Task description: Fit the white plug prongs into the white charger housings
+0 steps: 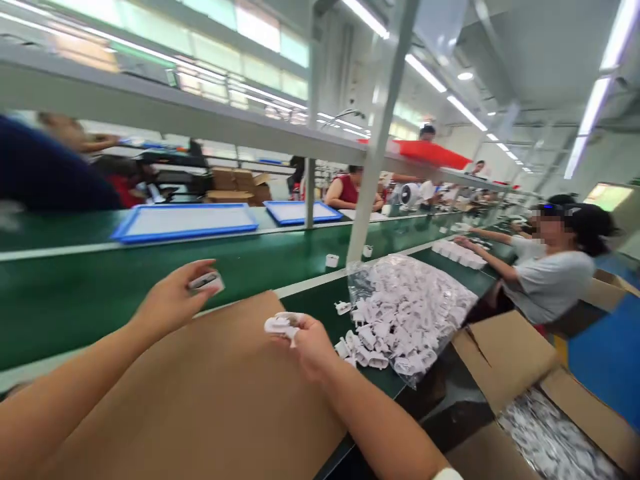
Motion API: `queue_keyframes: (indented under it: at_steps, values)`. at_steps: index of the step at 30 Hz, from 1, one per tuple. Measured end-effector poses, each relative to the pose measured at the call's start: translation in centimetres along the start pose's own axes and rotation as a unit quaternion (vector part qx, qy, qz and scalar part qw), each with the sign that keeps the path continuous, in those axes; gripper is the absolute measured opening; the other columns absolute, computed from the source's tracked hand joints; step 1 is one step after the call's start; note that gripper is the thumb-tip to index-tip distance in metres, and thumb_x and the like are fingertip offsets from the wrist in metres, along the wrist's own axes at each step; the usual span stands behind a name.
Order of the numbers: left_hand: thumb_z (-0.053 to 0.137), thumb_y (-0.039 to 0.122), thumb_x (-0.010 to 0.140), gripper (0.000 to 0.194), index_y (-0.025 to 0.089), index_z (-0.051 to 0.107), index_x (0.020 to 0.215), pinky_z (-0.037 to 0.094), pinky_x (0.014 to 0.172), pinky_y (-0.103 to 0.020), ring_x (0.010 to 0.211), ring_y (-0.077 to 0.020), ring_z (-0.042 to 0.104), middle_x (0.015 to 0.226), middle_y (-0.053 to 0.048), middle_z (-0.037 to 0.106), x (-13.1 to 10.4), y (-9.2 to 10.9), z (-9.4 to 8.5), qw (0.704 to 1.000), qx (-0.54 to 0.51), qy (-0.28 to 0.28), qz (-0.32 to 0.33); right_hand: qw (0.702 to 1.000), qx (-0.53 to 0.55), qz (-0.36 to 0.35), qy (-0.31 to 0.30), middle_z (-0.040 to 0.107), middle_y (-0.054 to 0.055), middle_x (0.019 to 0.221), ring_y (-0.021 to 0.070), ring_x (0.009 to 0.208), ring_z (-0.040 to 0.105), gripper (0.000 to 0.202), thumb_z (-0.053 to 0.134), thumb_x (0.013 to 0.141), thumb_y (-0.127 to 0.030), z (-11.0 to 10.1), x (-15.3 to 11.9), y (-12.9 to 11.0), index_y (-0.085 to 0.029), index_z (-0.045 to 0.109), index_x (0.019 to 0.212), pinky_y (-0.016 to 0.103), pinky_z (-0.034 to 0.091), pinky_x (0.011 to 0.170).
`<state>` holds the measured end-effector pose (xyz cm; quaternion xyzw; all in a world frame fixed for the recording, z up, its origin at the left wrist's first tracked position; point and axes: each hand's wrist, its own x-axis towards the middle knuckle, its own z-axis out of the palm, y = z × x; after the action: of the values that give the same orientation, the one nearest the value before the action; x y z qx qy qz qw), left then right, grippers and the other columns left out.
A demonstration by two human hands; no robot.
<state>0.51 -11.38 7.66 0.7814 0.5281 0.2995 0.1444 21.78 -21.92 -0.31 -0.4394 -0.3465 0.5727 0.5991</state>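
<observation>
The left hand (pixel 175 293) gripped a boxy white piece (pixel 215 283); the right hand (pixel 316 345) pinched a white part (pixel 280 325), long axis roughly crosswise, over the cardboard (pixel 225 400); it lay rightward of the piece, apart, nearer the bagged pile (pixel 410 307).

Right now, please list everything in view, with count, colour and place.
Bench: one, green, across middle
Trays: two, blue-rimmed, far side
Bag: one, clear, right of centre
Pieces: uncountable, white, in bag and loose
Cardboard: one, brown, front centre
Cartons: several, brown, lower right and background
Shelf: one, grey, above bench
Bundle: one, red, on shelf
Lights: several, white, ceiling
People: several, varied clothing, right and background
Left grip: one, bare, left, holding piece
Right grip: one, bare, centre, holding piece
</observation>
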Motion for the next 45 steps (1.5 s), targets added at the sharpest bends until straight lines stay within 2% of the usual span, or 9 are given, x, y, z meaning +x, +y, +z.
queue_keyframes:
  at_steps: [4,12,15,21,28,32,36,42,45]
  values:
    - [0.060,0.053,0.086,0.059,0.022,0.051,0.136,0.051,0.104,-0.038,0.117,-0.0240,0.064,0.131,-0.005,0.065,-4.8,-1.8,2.8,0.986,-0.150,-0.071,-0.012,0.978,0.169,0.119,-0.034,0.075,0.006,0.102,0.0183,0.099,0.072,0.030,0.075,0.065,-0.008,0.0,0.0,-0.2,-0.015,0.068,0.093,0.032,0.057,0.097]
    - [0.056,0.042,0.092,0.048,0.026,0.051,0.138,0.054,0.101,-0.039,0.121,-0.0253,0.061,0.134,-0.008,0.061,-12.2,-2.0,6.2,0.980,-0.161,-0.096,0.069,0.983,0.059,0.169,-0.049,0.073,0.006,0.092,0.0189,0.086,0.073,0.037,0.081,0.073,-0.038,0.8,-0.9,0.8,-0.017,0.066,0.100,0.031,0.060,0.077]
    - [0.069,0.046,0.083,0.074,0.027,0.038,0.148,0.054,0.099,-0.039,0.123,-0.0259,0.058,0.141,-0.011,0.054,-12.7,-2.7,6.3,0.981,-0.170,-0.075,0.054,0.994,-0.060,0.085,-0.014,0.073,0.007,0.098,0.0183,0.089,0.069,0.038,0.081,0.069,-0.042,1.2,-1.1,1.0,-0.018,0.068,0.095,0.027,0.056,0.071]
    - [0.061,0.044,0.090,0.027,0.025,0.069,0.108,0.055,0.085,-0.033,0.101,-0.0224,0.064,0.106,-0.005,0.070,-12.4,-3.2,6.1,0.973,-0.195,-0.115,0.039,0.969,-0.227,-0.097,0.016,0.068,0.006,0.097,0.0131,0.072,0.060,0.031,0.078,0.068,-0.034,1.9,-2.1,1.3,-0.020,0.061,0.090,0.025,0.049,0.058]
    - [0.067,0.043,0.084,0.030,0.022,0.068,0.107,0.054,0.082,-0.032,0.096,-0.0220,0.064,0.103,-0.005,0.071,-12.4,-2.8,6.0,0.966,-0.235,-0.108,0.032,0.957,-0.284,-0.064,0.009,0.062,0.001,0.084,0.0102,0.059,0.052,0.043,0.073,0.076,-0.036,1.7,-2.2,1.3,-0.021,0.061,0.114,0.021,0.045,0.046]
    - [0.065,0.045,0.086,0.026,0.022,0.069,0.099,0.053,0.079,-0.032,0.093,-0.0211,0.064,0.097,-0.004,0.070,-12.4,-3.0,6.1,0.964,-0.244,-0.101,0.044,0.907,-0.417,-0.055,-0.024,0.055,-0.004,0.073,0.0105,0.057,0.049,0.047,0.068,0.078,-0.030,0.8,-1.8,1.1,-0.022,0.065,0.125,0.023,0.045,0.052]
    - [0.066,0.043,0.085,0.026,0.022,0.070,0.100,0.053,0.081,-0.032,0.093,-0.0211,0.063,0.098,-0.005,0.070,-12.4,-3.1,6.1,0.960,-0.256,-0.107,0.046,0.857,-0.509,-0.037,-0.072,0.063,-0.002,0.074,0.0140,0.063,0.056,0.033,0.069,0.075,-0.029,0.1,-1.8,0.9,-0.023,0.069,0.108,0.026,0.046,0.059]
    - [0.065,0.045,0.085,0.028,0.022,0.071,0.100,0.052,0.079,-0.032,0.092,-0.0212,0.063,0.096,-0.005,0.071,-12.3,-3.0,6.0,0.961,-0.250,-0.112,0.045,0.897,-0.424,0.004,-0.126,0.071,0.003,0.091,0.0158,0.075,0.063,0.028,0.073,0.076,-0.027,-0.5,-1.9,0.4,-0.021,0.067,0.103,0.028,0.051,0.068]
    - [0.064,0.047,0.086,0.029,0.022,0.071,0.100,0.052,0.079,-0.032,0.092,-0.0214,0.063,0.096,-0.005,0.070,-12.3,-3.0,6.1,0.962,-0.247,-0.109,0.048,0.889,-0.449,-0.037,-0.079,0.068,0.001,0.081,0.0142,0.068,0.058,0.021,0.077,0.075,-0.033,-0.3,-1.7,0.4,-0.020,0.069,0.089,0.027,0.048,0.063]
